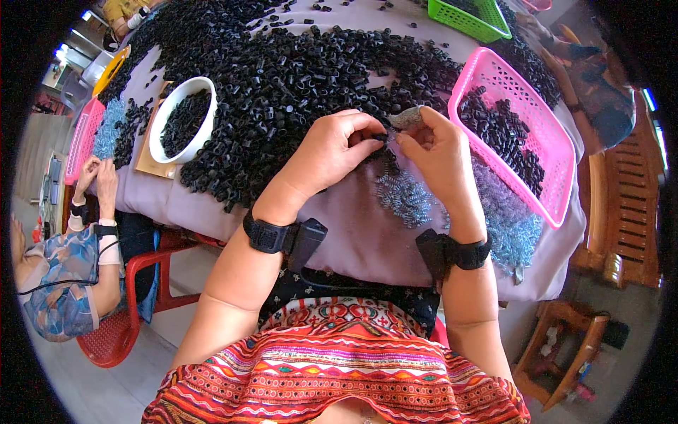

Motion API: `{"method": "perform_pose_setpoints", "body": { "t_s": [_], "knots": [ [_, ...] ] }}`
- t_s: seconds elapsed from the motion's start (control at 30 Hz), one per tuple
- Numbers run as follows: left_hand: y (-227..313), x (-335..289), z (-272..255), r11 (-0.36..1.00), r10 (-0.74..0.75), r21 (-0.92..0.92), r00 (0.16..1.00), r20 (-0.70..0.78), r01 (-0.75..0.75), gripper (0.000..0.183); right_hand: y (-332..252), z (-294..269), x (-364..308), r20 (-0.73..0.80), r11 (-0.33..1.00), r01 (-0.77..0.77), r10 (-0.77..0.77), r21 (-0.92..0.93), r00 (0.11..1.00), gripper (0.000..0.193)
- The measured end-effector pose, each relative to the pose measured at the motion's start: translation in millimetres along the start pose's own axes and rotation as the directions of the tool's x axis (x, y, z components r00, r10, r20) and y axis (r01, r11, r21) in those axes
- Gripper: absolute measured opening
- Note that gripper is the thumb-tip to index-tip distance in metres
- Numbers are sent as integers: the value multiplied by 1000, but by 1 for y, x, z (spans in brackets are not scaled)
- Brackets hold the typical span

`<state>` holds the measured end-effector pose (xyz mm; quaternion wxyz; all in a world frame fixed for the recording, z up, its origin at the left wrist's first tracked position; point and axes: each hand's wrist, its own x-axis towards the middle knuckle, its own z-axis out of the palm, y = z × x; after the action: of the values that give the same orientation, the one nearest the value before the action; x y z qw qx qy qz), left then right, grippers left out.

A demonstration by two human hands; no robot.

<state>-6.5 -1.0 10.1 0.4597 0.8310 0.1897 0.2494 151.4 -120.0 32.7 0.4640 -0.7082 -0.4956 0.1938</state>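
Far to the left of the big black pile (282,78) of little caps, a left pink basket (85,138) is seen, with another person's hands (99,169) held near it. Closer to the pile's left side, a white bowl (201,141) with black bits inside is set on a flat board (155,168). In front of the pile, the tabletop (332,219) is covered with a pale purple cloth.

The left hand (335,152) is held over the pile's near edge. A small black bit (381,138) is pinched by its thumb and finger. Just in front of the pile there, pale blue curly bits (406,201) are heaped. A little to the right, by the same edge, the right hand (436,152) is held. Its fingers are bent in, but what is pinched there cannot be told. To the right of the pile, a right pink basket (558,187) is partly filled with black caps.

If the left pinch is made too loose, the black bit could be dropped and lost in the pile, because so many bits look alike. If the right pink basket is bumped by the right arm, caps could be spilled.
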Motion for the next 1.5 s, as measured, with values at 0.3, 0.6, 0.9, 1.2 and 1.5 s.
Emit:
{"method": "perform_pose_setpoints", "body": {
  "t_s": [0.3, 0.6, 0.9, 1.2, 1.5],
  "knots": [
    [1, -1, 1, 999, 15, -49, 1000, 7, -14, 20, 9, 9, 2, -50, 995, 84, -81, 55, 995, 16],
    [2, 0, -1, 991, -69, -113, 997, -17, 67, 21, 1, 8, 0, -46, 989, 140, -143, -54, 989, 16],
    [-1, 0, 0, 999, 48, -1, 997, -57, -49, 18, -6, 7, -2, 13, 984, 101, -100, -146, 995, 15],
    [3, -2, 1, 999, 29, -30, 999, -29, -30, 16, 2, 16, -1, -79, 986, 115, -106, 119, 991, 15],
    [-1, 0, -3, 976, -94, -207, 992, -88, 74, 16, 2, 11, 3, -201, 978, 197, -208, -74, 957, 12]
  ]
}}
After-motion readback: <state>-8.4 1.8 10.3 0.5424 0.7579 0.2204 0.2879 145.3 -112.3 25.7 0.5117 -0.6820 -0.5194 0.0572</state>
